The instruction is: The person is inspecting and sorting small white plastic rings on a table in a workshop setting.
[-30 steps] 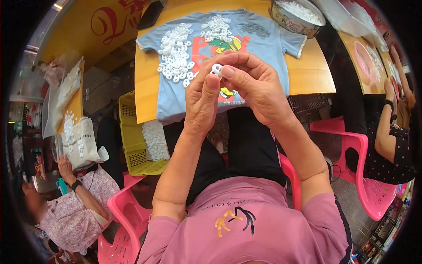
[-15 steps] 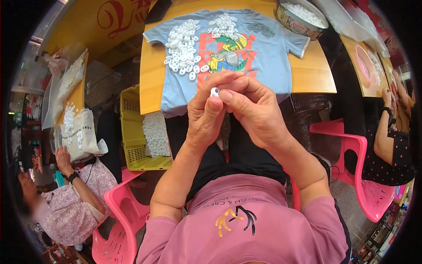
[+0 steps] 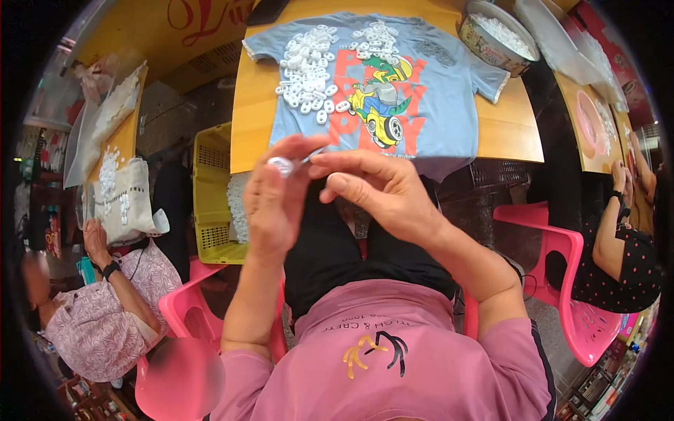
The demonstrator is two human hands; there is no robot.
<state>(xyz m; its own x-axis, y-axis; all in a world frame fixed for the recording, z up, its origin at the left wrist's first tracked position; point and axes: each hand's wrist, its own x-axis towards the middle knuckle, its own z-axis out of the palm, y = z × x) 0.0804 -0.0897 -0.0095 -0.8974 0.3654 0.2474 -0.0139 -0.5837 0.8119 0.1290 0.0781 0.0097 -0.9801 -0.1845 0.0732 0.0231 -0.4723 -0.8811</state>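
My left hand pinches a small white plastic ring piece at its fingertips. My right hand is beside it, fingers curled toward the same piece, holding a thin clear strip that runs from it. Both hands are raised over my lap, just short of the table's near edge. Ahead on the wooden table lies a light blue T-shirt with a cartoon print. Two piles of white ring pieces rest on its upper left part.
A round tin bowl of white pieces stands at the table's far right. A yellow crate sits left of my knees. Pink chairs flank me. One person sits at my left, another at my right.
My hands have dropped lower and nearer to me, away from the shirt. The white piece has shifted left into my left fingertips and my right hand has spread away from it.
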